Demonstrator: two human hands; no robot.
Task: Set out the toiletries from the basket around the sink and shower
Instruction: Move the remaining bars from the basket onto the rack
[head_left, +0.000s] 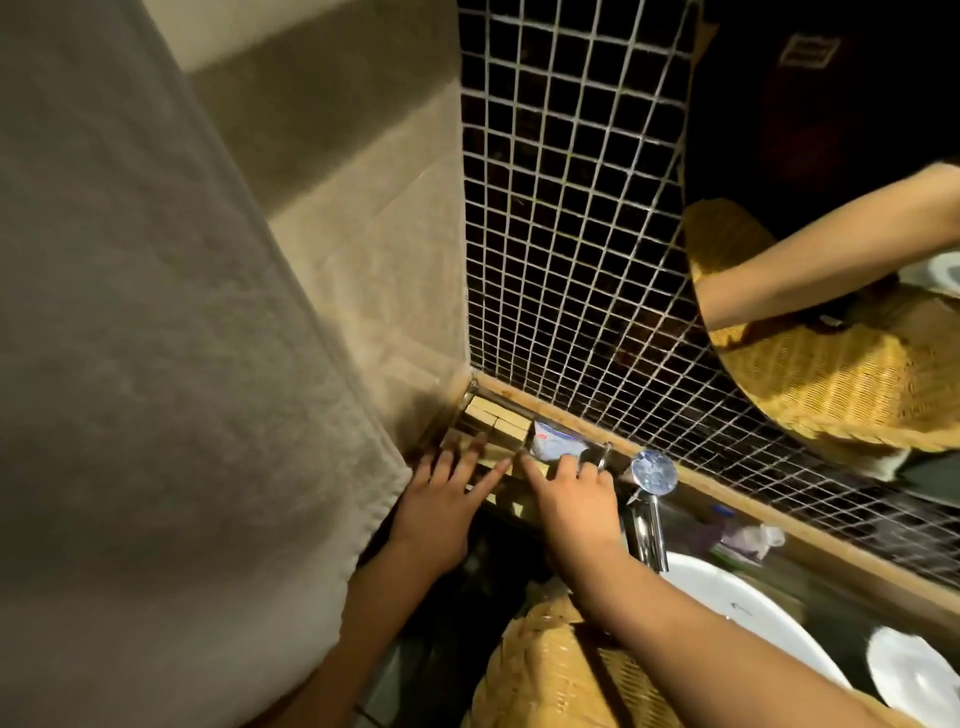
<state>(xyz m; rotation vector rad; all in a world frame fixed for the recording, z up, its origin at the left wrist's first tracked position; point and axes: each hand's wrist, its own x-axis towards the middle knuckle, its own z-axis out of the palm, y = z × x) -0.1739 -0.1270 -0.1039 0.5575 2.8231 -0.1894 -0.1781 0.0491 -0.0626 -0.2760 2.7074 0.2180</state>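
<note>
Packet (553, 441), white and blue, lies on the ledge (496, 415) below the tiled wall (571, 208), just left of the tap (653, 470), with the right hand (571, 499) curling its fingers onto the near edge. The left hand (441, 499) rests beside it, fingers spread and grasping nothing. The basket (545, 675) sits under the right forearm.

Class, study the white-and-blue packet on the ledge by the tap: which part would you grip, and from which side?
Probably its near long edge, coming from the front and slightly above. The packet lies close under the tiled wall, so its far side is blocked; the right hand sits at that near edge.
</note>
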